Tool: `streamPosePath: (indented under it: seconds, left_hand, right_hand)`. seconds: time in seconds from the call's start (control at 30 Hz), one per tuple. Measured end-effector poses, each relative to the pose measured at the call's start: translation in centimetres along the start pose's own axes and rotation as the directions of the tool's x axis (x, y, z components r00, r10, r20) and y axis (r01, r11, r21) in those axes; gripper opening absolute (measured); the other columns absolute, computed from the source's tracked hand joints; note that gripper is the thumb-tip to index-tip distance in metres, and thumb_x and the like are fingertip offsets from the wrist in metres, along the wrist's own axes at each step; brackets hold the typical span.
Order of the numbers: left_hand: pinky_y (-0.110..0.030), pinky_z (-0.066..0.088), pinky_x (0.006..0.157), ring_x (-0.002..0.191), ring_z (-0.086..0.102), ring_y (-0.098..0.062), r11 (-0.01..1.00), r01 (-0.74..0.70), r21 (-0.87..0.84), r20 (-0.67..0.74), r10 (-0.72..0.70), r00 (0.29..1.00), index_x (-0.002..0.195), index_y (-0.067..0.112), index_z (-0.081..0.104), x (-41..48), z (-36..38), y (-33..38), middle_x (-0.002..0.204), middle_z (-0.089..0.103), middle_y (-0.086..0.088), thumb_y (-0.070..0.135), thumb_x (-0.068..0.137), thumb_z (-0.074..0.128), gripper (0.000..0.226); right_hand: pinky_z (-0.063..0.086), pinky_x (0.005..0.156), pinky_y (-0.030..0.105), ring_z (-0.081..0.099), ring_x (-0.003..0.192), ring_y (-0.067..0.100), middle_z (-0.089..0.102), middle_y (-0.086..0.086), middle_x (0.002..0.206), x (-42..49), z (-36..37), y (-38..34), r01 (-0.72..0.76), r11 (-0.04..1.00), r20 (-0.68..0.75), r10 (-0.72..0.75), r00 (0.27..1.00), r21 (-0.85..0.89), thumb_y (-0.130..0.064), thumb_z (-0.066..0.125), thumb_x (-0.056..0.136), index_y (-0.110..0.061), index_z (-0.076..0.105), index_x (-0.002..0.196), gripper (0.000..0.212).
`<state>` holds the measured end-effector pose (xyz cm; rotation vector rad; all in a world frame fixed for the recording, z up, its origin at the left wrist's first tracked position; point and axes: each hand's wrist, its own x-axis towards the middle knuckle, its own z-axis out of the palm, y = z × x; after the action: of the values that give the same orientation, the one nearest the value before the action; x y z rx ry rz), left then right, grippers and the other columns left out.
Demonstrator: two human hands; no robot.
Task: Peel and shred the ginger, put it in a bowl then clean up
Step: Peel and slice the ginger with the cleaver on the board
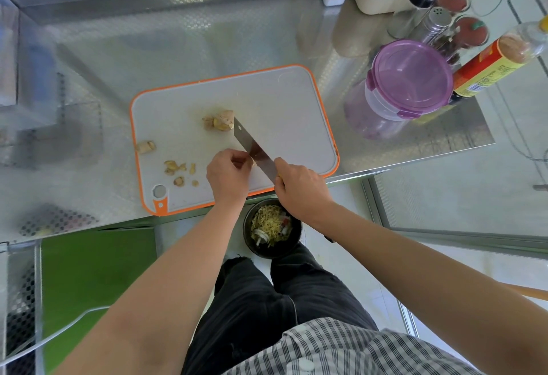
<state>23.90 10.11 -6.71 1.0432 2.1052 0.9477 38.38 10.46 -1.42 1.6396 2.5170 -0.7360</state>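
Orange-rimmed white cutting board (281, 101) on stainless worktop (178, 48). Unpeeled ginger chunk (221, 119) mid-board, at far corner of cleaver (255, 149) blade, beyond both hands. Right hand (302, 190) clenched round cleaver handle at near board edge, blade angled up-left. Left hand (228, 176) just beside blade, fingers curled at its flat; yellowish bit at fingertips, grasp of it not determinable. Peel scraps (178, 168) and small ginger stub (146, 147) left of left hand. Black bowl (268, 251) of shredded ginger (271, 222) below worktop edge, under right wrist. Purple-lidded container (410, 81) right of board.
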Motion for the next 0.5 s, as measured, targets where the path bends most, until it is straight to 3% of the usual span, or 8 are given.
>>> streamPosePath:
  seconds: [0.1,0.27,0.4,0.5]
  left_hand:
    - [-0.037,0.054,0.074,0.070,0.064,-0.016,1.000,0.008,-0.017,-0.001,-0.008,1.000,0.081,0.013,0.073,0.0,0.0,0.0,0.074,0.068,0.004,0.011,0.080,0.070,0.003]
    - [-0.036,0.053,0.073,0.072,0.063,-0.017,1.000,-0.023,-0.007,0.001,0.023,1.000,0.085,0.010,0.072,-0.1,-0.2,-0.1,0.078,0.069,0.000,0.013,0.081,0.070,0.006]
    - [-0.034,0.047,0.079,0.080,0.059,-0.020,0.988,-0.092,0.127,0.052,0.085,0.995,0.101,0.013,0.069,0.1,-0.2,-0.7,0.089,0.064,-0.006,0.017,0.083,0.069,0.018]
    - [-0.031,0.045,0.079,0.079,0.059,-0.020,0.984,-0.106,0.146,0.085,0.094,0.992,0.099,0.016,0.069,0.0,-0.5,-0.7,0.089,0.063,-0.006,0.017,0.082,0.070,0.017]
  right_hand:
    - [0.031,0.053,0.031,0.047,0.061,0.028,0.043,0.002,0.068,0.3,0.5,-0.4,-0.024,0.999,0.015,0.024,1.000,-0.024,-0.012,0.038,0.094,-0.016,0.029,0.091,0.010]
    - [0.033,0.054,0.033,0.049,0.063,0.029,0.047,0.003,0.072,0.6,1.3,-0.3,-0.036,0.999,0.003,0.036,0.999,0.006,-0.014,0.037,0.095,-0.015,0.032,0.093,0.005]
    - [0.026,0.048,0.031,0.042,0.056,0.031,0.041,0.003,0.061,0.3,0.6,1.0,-0.045,0.987,-0.107,0.062,0.992,0.153,-0.013,0.039,0.095,-0.012,0.030,0.086,0.013]
    - [0.025,0.047,0.032,0.039,0.054,0.031,0.041,0.005,0.059,0.3,-0.3,1.9,-0.111,0.965,-0.125,0.143,0.982,0.237,-0.013,0.041,0.094,-0.011,0.032,0.085,0.014]
